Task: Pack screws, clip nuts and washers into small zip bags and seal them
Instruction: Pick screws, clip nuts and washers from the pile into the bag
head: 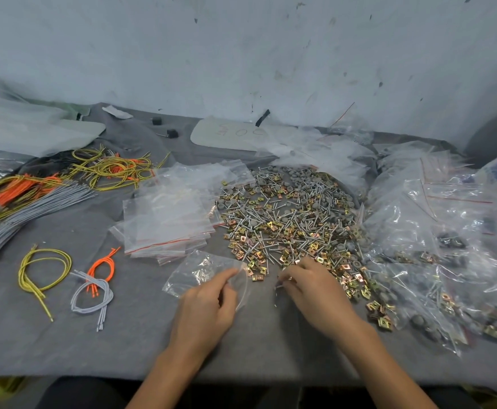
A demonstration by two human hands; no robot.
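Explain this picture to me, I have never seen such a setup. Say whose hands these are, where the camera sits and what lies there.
No machine here: a person works bare-handed, filmed by one camera worn on the head, looking down. The left hand holds a clear zip bag at its mouth. The right hand pinches a few screws beside the hardware pile of screws, brass-coloured clip nuts and grey washers. On the grey cloth also lie empty zip bags, filled bags on the right, and coloured wires on the left.
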